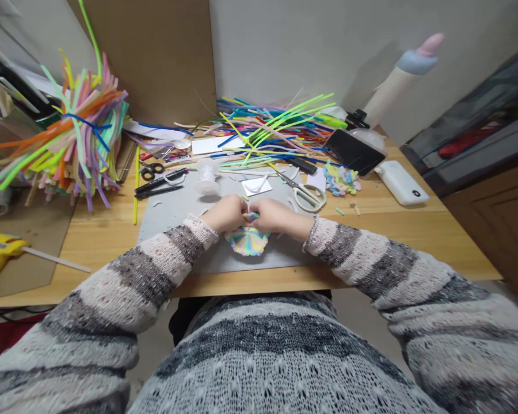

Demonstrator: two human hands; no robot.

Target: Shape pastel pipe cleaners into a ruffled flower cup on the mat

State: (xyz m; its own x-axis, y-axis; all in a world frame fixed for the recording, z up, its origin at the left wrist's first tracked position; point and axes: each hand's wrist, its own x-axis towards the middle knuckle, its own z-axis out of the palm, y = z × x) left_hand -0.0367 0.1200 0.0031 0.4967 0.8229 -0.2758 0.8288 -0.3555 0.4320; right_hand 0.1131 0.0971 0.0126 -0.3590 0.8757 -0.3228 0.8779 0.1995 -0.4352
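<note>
At the far left I saw a yellow glue gun, lying at the side, perhaps to leave the middle free for the hands. Behind it was a thick bundle of fuzzy sticks, tied with a blue one, probably so they would not scatter. A clear spool stood on the grey mat, it seemed on its flat end against rolling. Next, the left hand was pinched on the upper edge of a striped round piece, which was over the mat, before the person's body. The right hand pinched the same edge, maybe for steadiness; its fingertips were partly hidden. Further right, the scissors had their handles toward the person, I think for easy taking.
</note>
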